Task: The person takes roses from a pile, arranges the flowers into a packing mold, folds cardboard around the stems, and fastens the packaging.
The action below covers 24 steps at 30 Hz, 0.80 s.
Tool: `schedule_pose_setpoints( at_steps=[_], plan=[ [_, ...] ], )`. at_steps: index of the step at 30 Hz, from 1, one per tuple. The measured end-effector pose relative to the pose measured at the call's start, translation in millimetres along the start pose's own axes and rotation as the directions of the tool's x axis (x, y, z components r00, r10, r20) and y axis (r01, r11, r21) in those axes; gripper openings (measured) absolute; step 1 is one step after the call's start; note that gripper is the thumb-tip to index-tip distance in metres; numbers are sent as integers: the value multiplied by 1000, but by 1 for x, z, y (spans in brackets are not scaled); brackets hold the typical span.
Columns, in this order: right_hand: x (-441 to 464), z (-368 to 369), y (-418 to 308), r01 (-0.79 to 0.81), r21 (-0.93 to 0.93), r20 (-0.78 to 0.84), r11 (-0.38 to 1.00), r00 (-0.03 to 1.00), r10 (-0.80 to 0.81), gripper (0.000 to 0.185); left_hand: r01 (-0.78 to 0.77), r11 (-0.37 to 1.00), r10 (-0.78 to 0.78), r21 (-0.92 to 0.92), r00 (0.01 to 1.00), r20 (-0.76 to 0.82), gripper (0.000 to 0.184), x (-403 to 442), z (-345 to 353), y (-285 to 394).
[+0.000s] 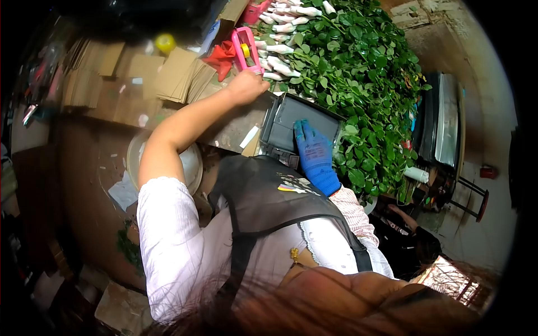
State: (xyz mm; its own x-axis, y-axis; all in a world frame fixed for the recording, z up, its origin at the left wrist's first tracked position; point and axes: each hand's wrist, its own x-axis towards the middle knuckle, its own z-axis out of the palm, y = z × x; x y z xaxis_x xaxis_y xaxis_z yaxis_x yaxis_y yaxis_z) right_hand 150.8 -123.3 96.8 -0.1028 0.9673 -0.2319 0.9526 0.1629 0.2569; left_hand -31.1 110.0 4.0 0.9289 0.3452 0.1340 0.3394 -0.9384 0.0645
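My left hand [246, 88], bare, is closed on the near end of a pink tape dispenser [235, 40] that has a yellow core in it. My right hand [314, 150] wears a blue knitted glove with darker, greenish fingertips. Its fingers are stretched out flat over a dark grey shallow tray [280, 129], which sits at the table's near edge. Beside the dispenser lie several flower bunches with white-wrapped heads [280, 67]. A red piece of material [222, 59] is just left of the dispenser.
Leafy green stems [364, 73] are heaped along the right side. Stacked cardboard pieces [179, 75] and a yellow round thing [165, 43] lie to the left. A round pale container [137, 159] stands below the table. Another person's arm [403, 215] shows at lower right.
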Motion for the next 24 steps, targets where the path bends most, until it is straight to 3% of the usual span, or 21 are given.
schedule_pose_setpoints(
  at_steps=[1, 3, 5, 7, 8, 9, 11, 12, 13, 14, 15, 16, 17, 18, 19, 20, 21, 22, 24],
  plan=[
    [-1, 1, -1, 0, 0, -12, 1000, 1000, 0, 61, 51, 998, -46, -40, 992, 119, 12, 3, -2, -1],
    [-3, -2, 2, 12, 121, -76, 993, 997, -2, 61, 108, 992, -104, -70, 992, 68, 17, -2, 7, -1],
    [-9, -5, 10, 48, 297, -164, 954, 986, 2, 58, 174, 981, -175, -80, 985, -4, 20, -13, 5, 13],
    [-15, -10, 23, 124, 504, -284, 855, 959, 28, 53, 160, 986, -168, -53, 956, -241, 28, -30, 11, 25],
    [-21, -23, 23, 57, 634, -244, 771, 961, 130, 40, 273, 961, -278, -50, 937, -212, 26, -43, 14, 34],
    [-27, -22, 20, 88, 692, -264, 717, 955, 138, 46, 379, 925, -380, -45, 907, -179, 24, -56, 14, 45],
    [-35, -20, 14, 161, 785, -313, 598, 937, 159, 59, 505, 857, -493, -101, 862, 121, 45, -74, -35, 59],
    [-34, -36, 11, 106, 834, -200, 541, 973, 117, 74, 547, 732, -533, -407, 831, 158, 53, -84, -30, 66],
    [-32, -51, 7, 47, 876, -90, 479, 994, 67, 91, 543, 519, -554, -660, 802, 223, 62, -92, -25, 73],
    [-26, -49, 3, 60, 895, -64, 443, 998, -5, 116, 547, 305, -520, -779, 781, 345, 67, -84, -56, 91],
    [-23, -44, -6, 42, 926, -36, 375, 999, -21, 121, 549, 66, -457, -833, 758, 464, 72, -69, -89, 117],
    [-21, -41, -13, 187, 938, -201, 292, 980, 16, 122, 489, -51, -348, -871, 808, 475, 75, -64, -99, 142],
    [-20, -39, -18, 339, 915, -360, 217, 931, 65, 123, 442, -68, -268, -894, 855, 443, 80, -59, -99, 154],
    [-21, -46, -16, 222, 959, -237, 178, 969, 70, 121, 396, -93, -186, -913, 894, 407, 84, -54, -103, 167],
    [-25, -49, -11, 214, 959, -243, 187, 959, 144, 106, 274, 197, -107, -941, 960, 257, 88, -44, -104, 162],
    [-31, -43, 0, 179, 943, -239, 281, 951, 198, 98, 91, 493, -22, -865, 995, 93, 91, -33, -107, 158],
    [-40, -37, 11, 131, 921, -234, 366, 939, 251, 91, -92, 698, 62, -710, 996, -69, 95, -22, -110, 154],
    [-53, -48, 25, 71, 938, -188, 338, 926, 327, 82, -104, 720, 73, -686, 995, -74, 97, -7, -115, 152],
    [-69, 4, 41, 61, 970, -174, 237, 852, 493, 82, -185, 760, 155, -623, 983, -102, 100, 22, -106, 146]
  ],
)
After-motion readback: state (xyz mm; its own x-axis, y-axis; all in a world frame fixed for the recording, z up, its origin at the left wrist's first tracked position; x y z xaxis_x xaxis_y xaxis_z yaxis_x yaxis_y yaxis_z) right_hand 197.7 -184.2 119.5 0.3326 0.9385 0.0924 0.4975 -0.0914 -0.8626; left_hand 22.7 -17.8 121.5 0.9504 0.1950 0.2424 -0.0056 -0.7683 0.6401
